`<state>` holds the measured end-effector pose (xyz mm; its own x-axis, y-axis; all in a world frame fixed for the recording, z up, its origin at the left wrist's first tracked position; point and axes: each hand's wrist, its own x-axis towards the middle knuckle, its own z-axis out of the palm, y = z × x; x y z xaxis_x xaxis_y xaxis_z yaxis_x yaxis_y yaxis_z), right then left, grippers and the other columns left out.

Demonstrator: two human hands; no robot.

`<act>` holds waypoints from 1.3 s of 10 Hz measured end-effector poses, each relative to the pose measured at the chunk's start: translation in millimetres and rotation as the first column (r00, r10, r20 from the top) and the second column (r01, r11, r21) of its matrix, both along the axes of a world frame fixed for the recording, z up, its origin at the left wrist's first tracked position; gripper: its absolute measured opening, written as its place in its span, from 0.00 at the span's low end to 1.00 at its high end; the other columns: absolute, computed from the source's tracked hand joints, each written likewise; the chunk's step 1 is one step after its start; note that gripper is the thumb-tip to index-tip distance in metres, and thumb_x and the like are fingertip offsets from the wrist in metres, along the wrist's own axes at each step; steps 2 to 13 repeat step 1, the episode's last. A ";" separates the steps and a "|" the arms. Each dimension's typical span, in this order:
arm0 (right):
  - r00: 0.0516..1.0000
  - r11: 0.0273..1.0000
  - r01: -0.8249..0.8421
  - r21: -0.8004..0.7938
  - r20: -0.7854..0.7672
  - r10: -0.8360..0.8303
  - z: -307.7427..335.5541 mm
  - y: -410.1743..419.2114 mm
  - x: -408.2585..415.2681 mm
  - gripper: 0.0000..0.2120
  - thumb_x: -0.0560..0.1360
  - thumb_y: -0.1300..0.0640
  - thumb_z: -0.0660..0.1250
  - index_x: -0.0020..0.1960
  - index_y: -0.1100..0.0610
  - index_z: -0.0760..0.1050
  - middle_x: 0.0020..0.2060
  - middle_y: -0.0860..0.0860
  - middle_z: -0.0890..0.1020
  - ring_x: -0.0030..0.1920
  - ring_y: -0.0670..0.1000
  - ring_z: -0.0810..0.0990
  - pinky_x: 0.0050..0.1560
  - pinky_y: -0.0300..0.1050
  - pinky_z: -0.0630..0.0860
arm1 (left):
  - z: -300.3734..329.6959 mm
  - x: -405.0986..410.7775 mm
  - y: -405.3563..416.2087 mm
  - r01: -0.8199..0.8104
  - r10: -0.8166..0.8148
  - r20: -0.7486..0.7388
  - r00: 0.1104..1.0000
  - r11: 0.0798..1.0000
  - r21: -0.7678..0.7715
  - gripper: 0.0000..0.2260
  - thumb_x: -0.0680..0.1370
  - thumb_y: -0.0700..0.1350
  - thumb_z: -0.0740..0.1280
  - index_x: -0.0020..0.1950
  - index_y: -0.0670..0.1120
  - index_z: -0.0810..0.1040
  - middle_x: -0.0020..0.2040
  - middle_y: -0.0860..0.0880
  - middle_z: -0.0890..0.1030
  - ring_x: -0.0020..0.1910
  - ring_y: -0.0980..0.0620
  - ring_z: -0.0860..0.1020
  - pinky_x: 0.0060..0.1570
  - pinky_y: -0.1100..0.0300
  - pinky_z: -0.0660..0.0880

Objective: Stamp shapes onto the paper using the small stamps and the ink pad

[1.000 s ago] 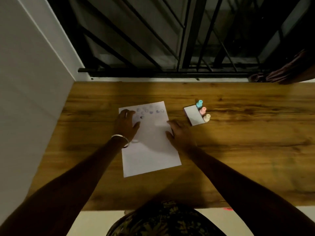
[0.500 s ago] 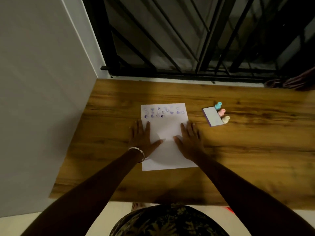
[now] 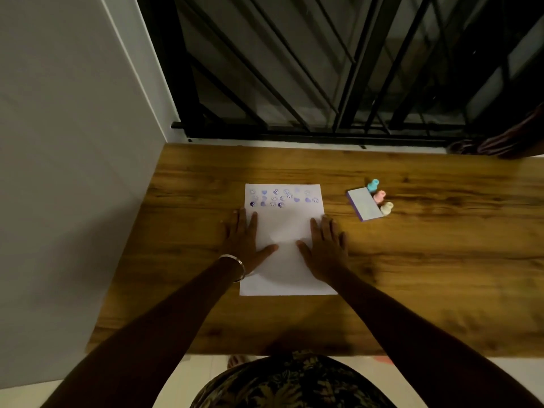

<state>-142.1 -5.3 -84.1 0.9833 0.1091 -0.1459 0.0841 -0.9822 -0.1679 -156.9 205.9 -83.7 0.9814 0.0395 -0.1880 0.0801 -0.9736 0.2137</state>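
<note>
A white sheet of paper [image 3: 287,228] lies squarely on the wooden table [image 3: 412,260], with rows of purple stamped shapes across its top. My left hand [image 3: 245,241] rests flat on the paper's left edge, fingers spread, a metal bangle on the wrist. My right hand [image 3: 325,248] lies flat on the right edge, holding nothing. To the right stands the closed ink pad [image 3: 364,204], white with a purple rim. Behind it stand three small stamps: blue [image 3: 372,185], pink [image 3: 379,196] and cream [image 3: 386,208].
A grey wall [image 3: 73,172] borders the table on the left. A black metal window grille [image 3: 323,83] runs along the far edge. Dark cloth [image 3: 500,142] lies at the far right corner. The table's near edge is just in front of my body.
The paper has been turned from tilted to square. Both hands slid down from near the stamped rows and now lie flat on its side edges. The view shifted left.
</note>
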 end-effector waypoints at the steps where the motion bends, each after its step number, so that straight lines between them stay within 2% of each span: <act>1: 0.997 0.998 -0.046 0.045 0.064 0.043 7.5 -0.2 3.0 0.35 0.78 0.36 0.50 0.78 0.52 0.47 0.78 0.55 0.51 0.78 0.59 0.48 0.76 0.61 0.50 | 2.2 3.2 0.1 -0.017 0.021 0.054 0.998 0.997 -0.070 0.44 0.72 0.72 0.54 0.78 0.50 0.42 0.79 0.43 0.43 0.78 0.41 0.42 0.75 0.41 0.40; 13: 0.997 0.998 -0.046 0.045 0.064 0.043 7.5 -0.2 3.0 0.35 0.78 0.36 0.50 0.78 0.52 0.47 0.78 0.55 0.51 0.78 0.59 0.48 0.76 0.61 0.50 | 2.2 3.2 0.1 -0.017 0.021 0.054 0.998 0.997 -0.070 0.44 0.72 0.72 0.54 0.78 0.50 0.42 0.79 0.43 0.43 0.78 0.41 0.42 0.75 0.41 0.40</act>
